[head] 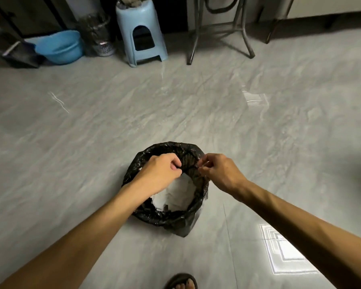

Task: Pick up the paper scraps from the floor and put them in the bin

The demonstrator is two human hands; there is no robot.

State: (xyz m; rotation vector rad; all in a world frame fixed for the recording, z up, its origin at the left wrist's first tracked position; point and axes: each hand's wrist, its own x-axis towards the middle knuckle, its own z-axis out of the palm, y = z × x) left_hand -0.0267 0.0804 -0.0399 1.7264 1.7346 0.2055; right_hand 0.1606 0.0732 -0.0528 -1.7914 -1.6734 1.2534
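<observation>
**Both hands at the bin mouth**

Head view: I see the round bin (pixel 165 213) upright on the glossy marble-grey floor (pixel 92 132), mouth facing up, lined with crinkled black plastic. White paper scraps (pixel 175 195) lie inside. My left hand (pixel 160 174) and right hand (pixel 219 172) are curled, each pinching the liner's far rim.

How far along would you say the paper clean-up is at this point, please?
Mostly done, it seems: white paper scraps lie inside the bin, and no scraps show on the visible floor. In hand: the left hand and right hand pinch the black bin liner. What remains, if anything, is unclear.
</observation>
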